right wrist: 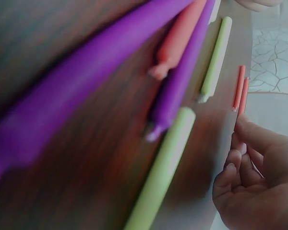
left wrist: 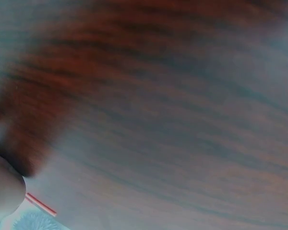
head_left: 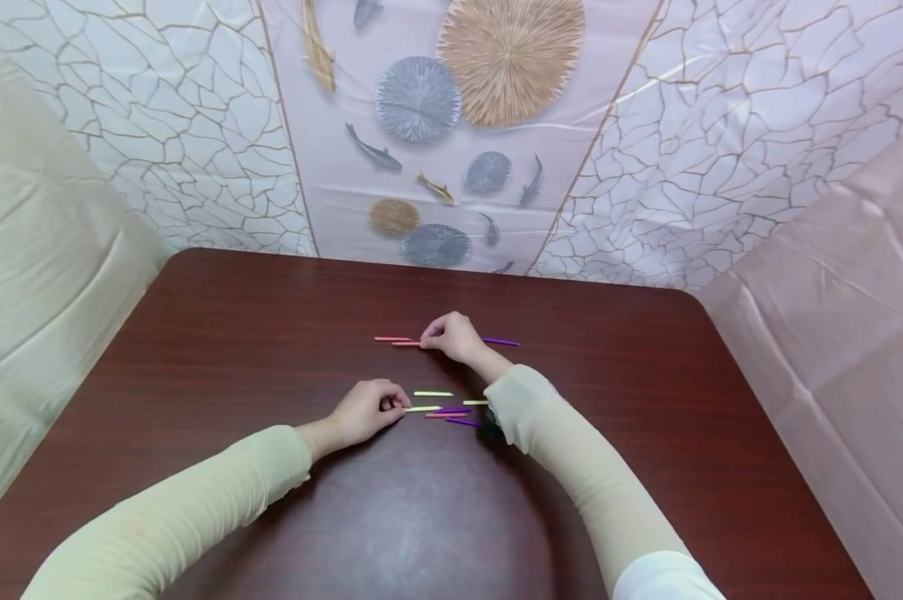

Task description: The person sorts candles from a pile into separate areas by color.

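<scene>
Several thin candles in yellow, red and purple lie on the dark table. My left hand (head_left: 365, 410) pinches the left end of a yellow candle (head_left: 425, 409) between thumb and finger. Farther back, my right hand (head_left: 453, 337) pinches a red candle (head_left: 405, 343) by its right end, just beside another red candle (head_left: 388, 339). Between the hands lie a second yellow candle (head_left: 433, 393), a red candle (right wrist: 177, 40) and purple candles (right wrist: 86, 81). Another yellow candle (right wrist: 161, 172) is partly covered by my right sleeve in the head view. The left wrist view shows only a hand's edge (left wrist: 7, 191).
A purple candle (head_left: 502, 342) lies to the right of my right hand. A black object (head_left: 491, 427) sits under the right wrist. Patterned cloth (head_left: 421, 208) hangs behind the wooden table (head_left: 271, 300), and pale cloth (head_left: 834, 333) covers both sides.
</scene>
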A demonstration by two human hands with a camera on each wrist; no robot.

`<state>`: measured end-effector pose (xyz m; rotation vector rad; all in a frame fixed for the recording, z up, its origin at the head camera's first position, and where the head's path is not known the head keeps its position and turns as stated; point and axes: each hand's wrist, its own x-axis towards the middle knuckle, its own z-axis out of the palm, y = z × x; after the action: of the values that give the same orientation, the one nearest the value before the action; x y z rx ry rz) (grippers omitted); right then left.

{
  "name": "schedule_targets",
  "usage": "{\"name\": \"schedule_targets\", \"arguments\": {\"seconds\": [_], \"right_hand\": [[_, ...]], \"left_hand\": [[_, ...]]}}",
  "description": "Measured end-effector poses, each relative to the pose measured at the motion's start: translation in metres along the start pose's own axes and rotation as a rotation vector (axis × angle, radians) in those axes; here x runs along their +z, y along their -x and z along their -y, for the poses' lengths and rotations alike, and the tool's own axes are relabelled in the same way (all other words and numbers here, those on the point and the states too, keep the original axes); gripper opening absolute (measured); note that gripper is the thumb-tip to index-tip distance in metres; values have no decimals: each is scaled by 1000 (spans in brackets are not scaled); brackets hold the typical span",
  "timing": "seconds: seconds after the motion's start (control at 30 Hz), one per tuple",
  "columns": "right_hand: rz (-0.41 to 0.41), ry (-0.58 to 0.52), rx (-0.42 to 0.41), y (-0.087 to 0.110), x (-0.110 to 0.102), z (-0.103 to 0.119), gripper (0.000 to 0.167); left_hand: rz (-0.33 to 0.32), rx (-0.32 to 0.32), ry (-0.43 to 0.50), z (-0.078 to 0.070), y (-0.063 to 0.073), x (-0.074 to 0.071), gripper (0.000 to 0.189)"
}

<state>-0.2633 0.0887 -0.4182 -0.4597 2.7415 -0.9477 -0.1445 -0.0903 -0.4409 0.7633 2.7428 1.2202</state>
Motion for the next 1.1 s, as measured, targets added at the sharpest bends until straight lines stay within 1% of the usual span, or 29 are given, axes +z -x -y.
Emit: {"name": "schedule_targets", "arguments": {"seconds": [0.17,0.37,0.57,0.63,0.83,1.0,1.1], "right_hand": [[13,2,2,-2,2,4,11],[24,25,-3,-4,6,5,10],[33,-33,-4,-5,4,4,12],[31,-53,-7,-4,1,2,14],[23,-112,-20,10,-18,-5,15],[-1,-156,-35,31,-35,-11,12],[-4,-156,-58,46,-43,-17,11]], "left_hand": [[1,0,6,-2,-1,-1,4],[2,15,8,-2,-1,-1,5],[22,-12,12,-1,-2,-2,4],[25,-5,12,0,-2,-2,4],[28,-2,9,0,-3,-2,5],[37,8,3,0,-3,-3,4],[39,10,-4,0,-2,-4,4]]}}
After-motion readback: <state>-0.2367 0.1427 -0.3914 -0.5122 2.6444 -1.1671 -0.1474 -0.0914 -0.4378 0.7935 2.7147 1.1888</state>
